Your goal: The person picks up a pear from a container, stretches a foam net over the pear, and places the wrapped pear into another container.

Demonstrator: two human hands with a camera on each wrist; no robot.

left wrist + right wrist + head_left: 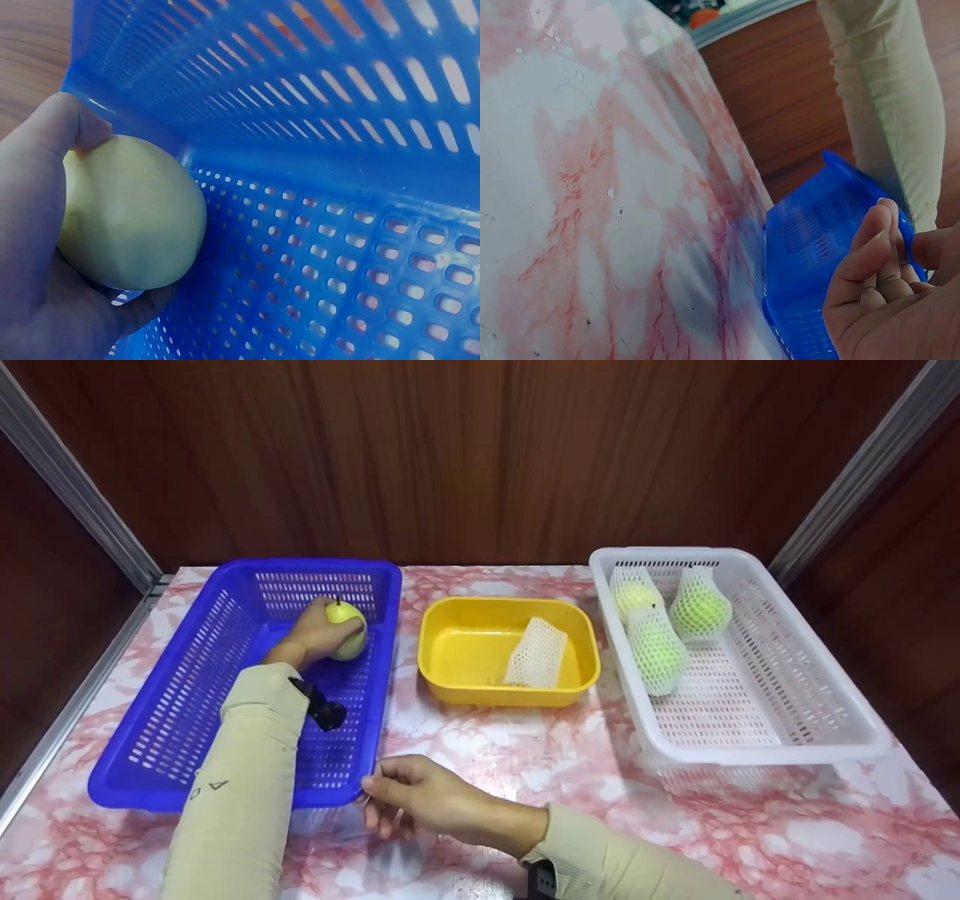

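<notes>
Inside the blue plastic basket [244, 799], toward its far right corner, my left hand [319, 631] grips a yellow-green pear [349, 641] with its stem up. From the left wrist, the pear's smooth bare skin [139, 214] shows between thumb and fingers, close to the basket's slotted wall [337, 82]. My right hand [427, 799] is at the near right corner of this basket. Its thumb and curled fingers pinch the rim, which passes between them in the right wrist view, where the hand [885, 300] is seen from the palm side.
A yellow tub [510, 697] in the middle contains a white foam net sleeve [538, 654]. On the right, a white basket [772, 754] holds three pears in foam nets, one nearest the front [656, 652]. Brown wood panels [480, 457] enclose the marbled table [480, 750].
</notes>
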